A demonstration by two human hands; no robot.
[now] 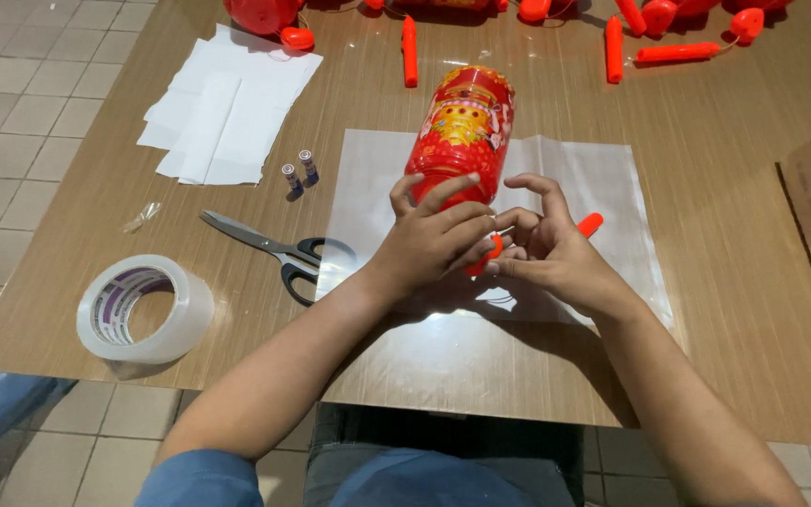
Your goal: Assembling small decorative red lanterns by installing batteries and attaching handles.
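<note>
Both forearms reach in from bottom of view. L hand (434,237) grips lower end of red lantern (462,131), fingers (443,192) curled round its base. R hand (546,246) just beside it, fingers pinching a small red-orange plastic piece (486,255) at lantern's bottom; orange stick tip (590,223) shows behind R hand. Lantern lies on its side on clear plastic sheet (603,178), mid-desk.

Progress: lantern body looks complete; base fitting appears in hand, not yet seated. Two batteries (299,172) lie loose on the desk; scissors (269,249) and tape roll (143,308) idle at left.

Surface: wood-grain desk (725,310), white paper sheets (227,108), more red parts (612,38) along far edge. Floor pale tile.
</note>
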